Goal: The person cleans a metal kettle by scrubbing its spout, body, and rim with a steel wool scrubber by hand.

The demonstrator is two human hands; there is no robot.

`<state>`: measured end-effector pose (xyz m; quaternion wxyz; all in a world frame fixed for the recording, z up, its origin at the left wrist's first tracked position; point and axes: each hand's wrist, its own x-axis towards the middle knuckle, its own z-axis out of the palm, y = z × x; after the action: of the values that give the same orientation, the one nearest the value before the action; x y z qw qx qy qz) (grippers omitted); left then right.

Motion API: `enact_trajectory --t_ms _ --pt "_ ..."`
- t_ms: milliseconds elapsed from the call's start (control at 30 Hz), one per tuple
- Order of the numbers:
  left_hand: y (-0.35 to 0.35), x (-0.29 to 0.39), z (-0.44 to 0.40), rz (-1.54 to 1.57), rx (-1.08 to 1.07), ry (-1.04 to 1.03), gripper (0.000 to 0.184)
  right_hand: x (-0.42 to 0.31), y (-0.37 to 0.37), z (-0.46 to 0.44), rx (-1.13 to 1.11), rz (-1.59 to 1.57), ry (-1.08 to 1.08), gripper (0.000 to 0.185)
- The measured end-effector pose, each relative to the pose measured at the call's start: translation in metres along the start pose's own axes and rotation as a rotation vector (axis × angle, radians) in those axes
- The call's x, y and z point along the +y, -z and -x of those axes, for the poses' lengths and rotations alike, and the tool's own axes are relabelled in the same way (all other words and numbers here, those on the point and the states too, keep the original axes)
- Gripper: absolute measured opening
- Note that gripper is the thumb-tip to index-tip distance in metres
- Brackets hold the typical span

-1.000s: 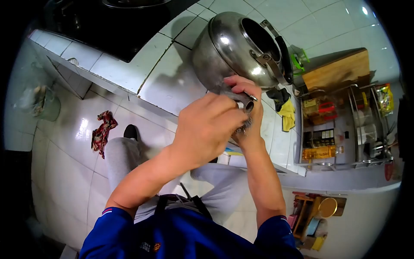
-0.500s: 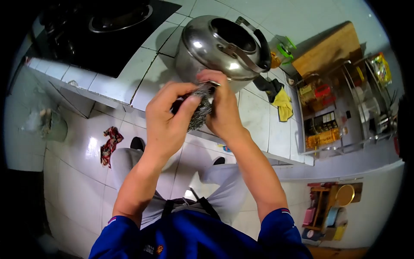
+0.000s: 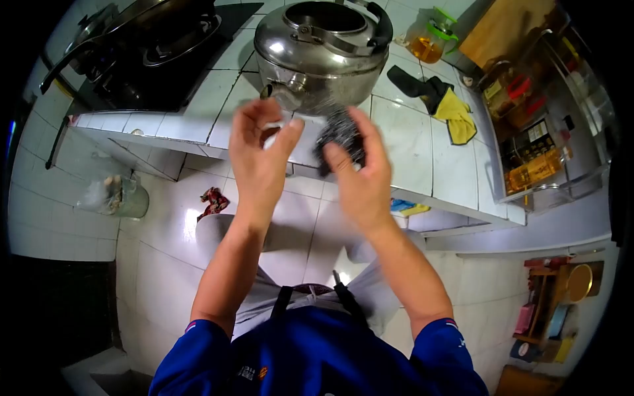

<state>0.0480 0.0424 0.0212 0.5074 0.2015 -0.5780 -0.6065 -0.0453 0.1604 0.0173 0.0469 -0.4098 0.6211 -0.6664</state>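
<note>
A lidless metal kettle [image 3: 323, 56] stands upright on the white tiled counter [image 3: 403, 132], its black-gripped handle over the open top and its spout towards me. My right hand [image 3: 363, 162] holds a dark, shiny steel wool scrubber [image 3: 340, 138] between thumb and fingers, in front of the kettle's body. My left hand [image 3: 261, 142] is just below the spout [image 3: 271, 91], its fingers curled and apart from the thumb, with nothing visible in it. Both hands are slightly blurred.
A black stove [image 3: 145, 86] with a pan is at the upper left. Right of the kettle are a black and yellow cloth [image 3: 456, 119], a jar with a green lid [image 3: 429, 46] and a rack of bottles [image 3: 538, 168]. A bin [image 3: 134, 201] and red cloth [image 3: 212, 202] are on the floor.
The hands have come apart; the scrubber, earlier between both, is now in my right hand only. My left hand has opened. The view has shifted, showing more of the stove.
</note>
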Motion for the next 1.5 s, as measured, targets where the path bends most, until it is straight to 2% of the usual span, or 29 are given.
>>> enact_trajectory --t_ms 33,133,200,300,333,400,433,500,533,567,633,667,800,833,900,933,1000,1033,1133,1200,1300,1400,1433,1500 --pt "-0.003 -0.004 -0.007 -0.077 0.029 -0.086 0.053 0.005 0.007 -0.005 0.066 -0.119 -0.046 0.052" --pt "-0.012 -0.015 -0.033 -0.213 0.015 -0.251 0.038 0.016 0.03 -0.02 0.172 0.019 -0.004 0.05" --pt "-0.015 -0.02 -0.046 -0.176 -0.111 -0.262 0.024 0.027 0.042 -0.03 0.229 0.105 -0.001 0.049" --pt "-0.01 -0.023 -0.054 -0.302 -0.176 -0.263 0.031 0.037 0.05 -0.04 0.272 0.194 0.045 0.046" --pt "-0.012 -0.025 -0.054 -0.303 -0.14 -0.315 0.034 0.037 0.05 -0.04 0.275 0.191 0.035 0.046" --pt "-0.012 -0.025 -0.052 -0.227 -0.151 -0.332 0.035 0.035 0.05 -0.041 0.239 0.326 0.215 0.045" --pt "-0.011 -0.023 -0.051 -0.147 -0.158 -0.354 0.036 0.031 0.048 -0.039 0.241 0.324 0.203 0.045" --pt "-0.009 -0.023 -0.049 -0.137 -0.159 -0.333 0.039 0.02 0.04 -0.036 0.093 0.523 0.437 0.044" --pt "-0.005 -0.027 -0.051 -0.017 -0.179 -0.36 0.036 0.02 0.035 -0.039 0.091 0.569 0.557 0.041" --pt "-0.003 -0.029 -0.052 0.106 -0.199 -0.387 0.033 0.02 0.03 -0.044 0.09 0.571 0.546 0.041" --pt "-0.002 -0.024 -0.048 -0.003 -0.097 -0.356 0.039 0.02 0.023 -0.054 0.086 0.7 0.817 0.039" --pt "-0.003 -0.023 -0.049 -0.013 -0.1 -0.359 0.04 0.018 0.023 -0.058 0.082 0.723 0.853 0.037" --pt "-0.001 -0.015 -0.052 -0.052 -0.125 -0.329 0.043 0.033 0.071 -0.064 0.025 0.913 0.87 0.03" --pt "0.0 -0.016 -0.052 -0.05 -0.113 -0.329 0.043 0.041 0.084 -0.064 0.059 0.978 0.768 0.028" --pt "0.0 -0.017 -0.052 -0.048 -0.122 -0.347 0.043 0.045 0.1 -0.069 0.128 0.833 0.777 0.028" --pt "0.0 -0.018 -0.052 -0.052 -0.122 -0.344 0.043 0.036 0.091 -0.073 0.128 0.83 0.774 0.028" --pt "-0.002 -0.019 -0.052 -0.054 -0.087 -0.335 0.041 0.014 0.059 -0.074 0.096 0.731 0.929 0.026" --pt "-0.003 -0.02 -0.052 -0.057 -0.098 -0.333 0.041 0.008 0.043 -0.072 0.064 0.774 0.998 0.042" --pt "0.001 -0.019 -0.052 -0.044 -0.101 -0.338 0.04 0.002 0.028 -0.068 -0.003 0.834 0.94 0.04" --pt "0.0 -0.019 -0.052 -0.059 -0.142 -0.342 0.04 0.018 0.052 -0.077 0.049 0.865 0.953 0.025" --pt "-0.006 -0.016 -0.049 -0.151 -0.077 -0.334 0.041 0.027 0.076 -0.084 0.047 0.836 0.859 0.027" --pt "-0.007 -0.018 -0.051 -0.103 -0.099 -0.391 0.041 0.013 0.045 -0.083 0.032 0.805 0.976 0.028" --pt "-0.005 -0.023 -0.054 -0.104 -0.096 -0.389 0.041 0.006 0.028 -0.077 -0.002 0.837 0.967 0.028" --pt "0.004 -0.034 -0.062 -0.003 -0.13 -0.412 0.04 -0.008 0.011 -0.067 -0.078 0.868 0.878 0.04"
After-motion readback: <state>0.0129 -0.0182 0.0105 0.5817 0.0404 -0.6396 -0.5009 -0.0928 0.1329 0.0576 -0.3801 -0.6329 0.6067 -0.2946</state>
